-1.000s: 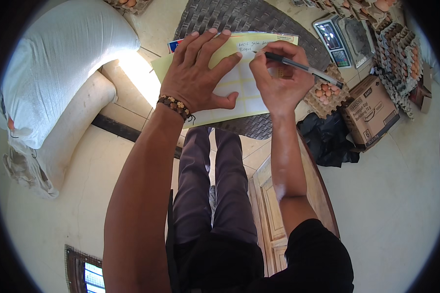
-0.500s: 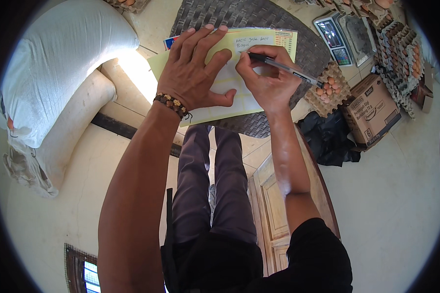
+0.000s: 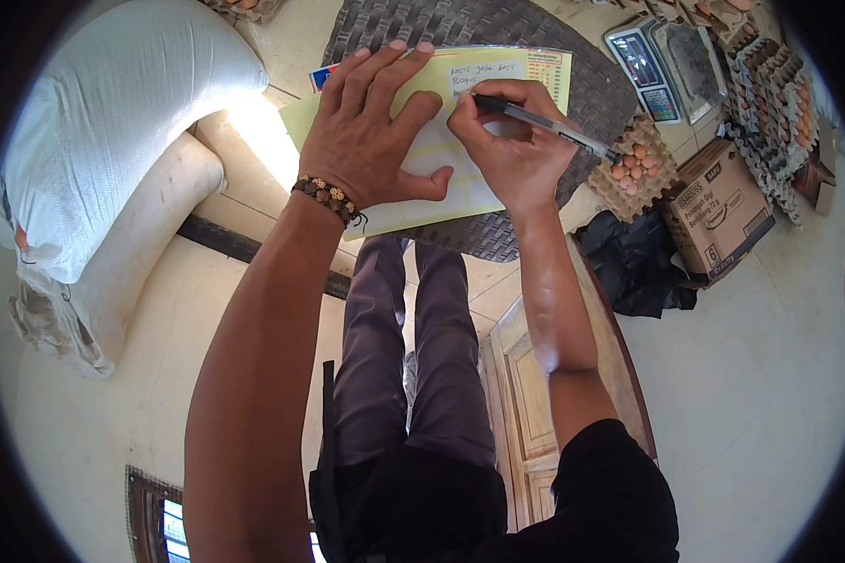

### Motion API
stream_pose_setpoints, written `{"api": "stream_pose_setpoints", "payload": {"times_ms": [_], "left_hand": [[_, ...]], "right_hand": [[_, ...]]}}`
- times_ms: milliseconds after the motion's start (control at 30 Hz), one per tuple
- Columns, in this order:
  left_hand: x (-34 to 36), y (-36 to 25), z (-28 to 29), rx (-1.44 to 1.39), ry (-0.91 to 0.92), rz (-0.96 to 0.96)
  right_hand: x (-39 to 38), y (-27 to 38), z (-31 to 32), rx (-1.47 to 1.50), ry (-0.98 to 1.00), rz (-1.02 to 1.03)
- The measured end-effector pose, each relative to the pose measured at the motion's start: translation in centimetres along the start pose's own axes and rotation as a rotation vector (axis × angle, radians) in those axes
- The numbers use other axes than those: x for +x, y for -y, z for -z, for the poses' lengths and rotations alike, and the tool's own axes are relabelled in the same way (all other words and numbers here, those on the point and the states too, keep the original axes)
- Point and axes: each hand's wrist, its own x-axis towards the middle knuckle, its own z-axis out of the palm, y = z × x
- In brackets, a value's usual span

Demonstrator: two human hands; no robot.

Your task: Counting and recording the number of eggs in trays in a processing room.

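A yellow-edged sheet of white labels (image 3: 449, 197) lies on a dark woven surface (image 3: 498, 23), with handwriting in dark ink near its top right. Spread over the sheet's left half, my left hand (image 3: 371, 131) presses flat with the fingers apart. A beaded bracelet (image 3: 331, 197) circles that wrist. My right hand (image 3: 521, 150) pinches a clear pen with a black grip (image 3: 545, 124), its tip touching the label just below the written lines. Beneath the sheet, a printed page (image 3: 546, 73) shows at the top and right.
White sacks (image 3: 131, 113) are stacked at left. On the right are a digital scale (image 3: 643, 70), an egg tray with brown eggs (image 3: 637, 169), a cardboard box (image 3: 718, 211), a black plastic bag (image 3: 634, 267) and stacked egg trays (image 3: 770, 103). A wooden panelled piece (image 3: 545, 375) stands near my right arm.
The pen has moved slightly left and down the label, where a new mark begins under the second written line. My left hand stays in place on the sheet.
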Motion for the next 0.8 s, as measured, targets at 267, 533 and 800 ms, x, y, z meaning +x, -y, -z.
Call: {"api": "stream_pose_setpoints", "payload": {"times_ms": [267,533,800], "left_hand": [[-0.09,0.13,0.02,0.015,0.021,0.013],[-0.09,0.15,-0.06,0.013,0.015,0.011],[-0.05,0.14,0.02,0.014,0.025,0.019]], "right_hand": [[-0.02,0.11,0.06,0.020,-0.015,-0.059],[-0.12,0.02,0.04,0.029,0.007,-0.101],[-0.36,-0.26,-0.16,0.084,-0.067,-0.101]]}}
